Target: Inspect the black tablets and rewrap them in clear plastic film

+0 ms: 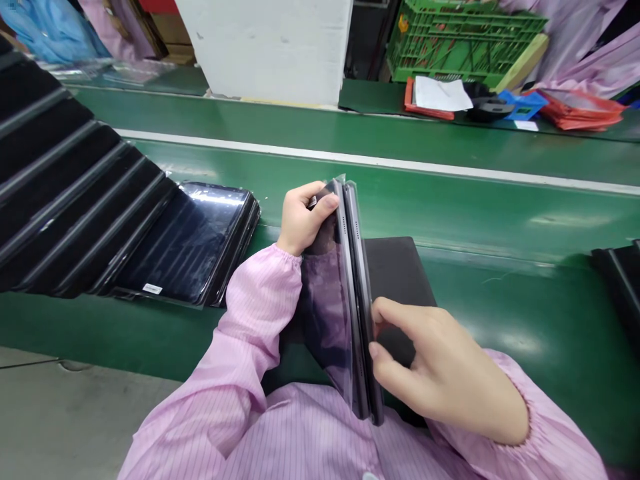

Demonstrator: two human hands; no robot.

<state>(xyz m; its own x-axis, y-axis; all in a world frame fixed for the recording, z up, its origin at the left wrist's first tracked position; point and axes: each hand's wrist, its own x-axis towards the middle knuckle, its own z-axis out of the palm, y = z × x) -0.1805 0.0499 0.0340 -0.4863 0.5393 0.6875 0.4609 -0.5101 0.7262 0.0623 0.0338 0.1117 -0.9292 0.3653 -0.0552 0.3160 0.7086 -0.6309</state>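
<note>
Left grip (304, 219) on tablets (330, 307), label (313, 201) illegible

Green bench (525, 300) lies open between the right hand (445, 367) and a dark stack (617, 280); piled tablets (185, 247) block the left.

A green bench (540, 293) runs across the room, with a long pale strip (375, 159) along it. Grey floor (85, 400) shows below at the left. Beyond the bench stands a big white panel (270, 47), with a green plastic crate (463, 43) to its right and brown cardboard (170, 30) to its left. Light leaves soft, glossy patches on the bench's surface.
</note>
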